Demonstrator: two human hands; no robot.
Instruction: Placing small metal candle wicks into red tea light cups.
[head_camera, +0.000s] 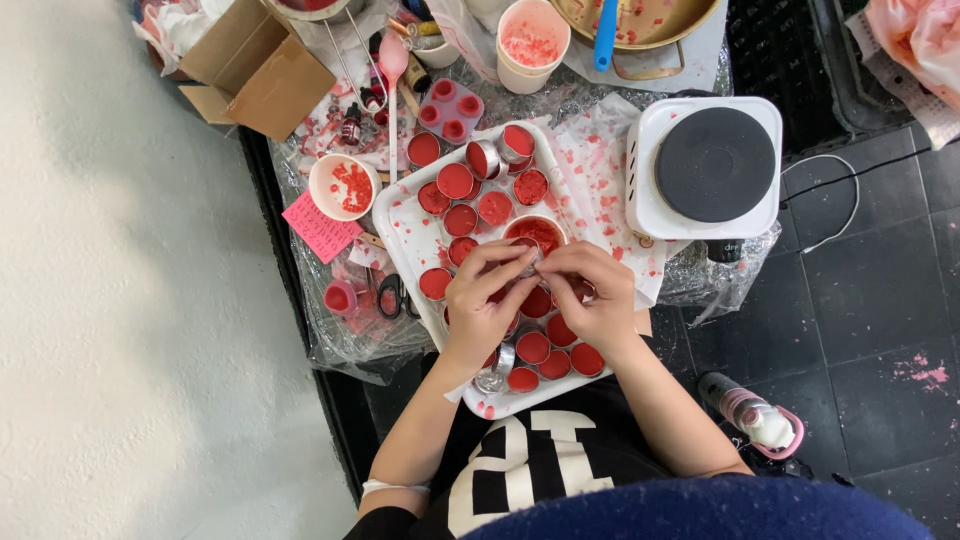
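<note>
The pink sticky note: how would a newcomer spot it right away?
Start at the white tray full of red-filled tins. Just off its left edge, below a white cup of red bits, lies the pink sticky note, the only flat paper square there.

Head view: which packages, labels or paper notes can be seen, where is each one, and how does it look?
Cardboard box: top left, brown, flaps open.
Paper note: left of the white tray, pink, square, handwritten.
Small bottle: below the box, dark with a pale label.
No screens.

One white tray (400, 215), one hotplate (704, 167), one cardboard box (258, 70), two hands (540, 295), one pair of scissors (391, 296).
</note>
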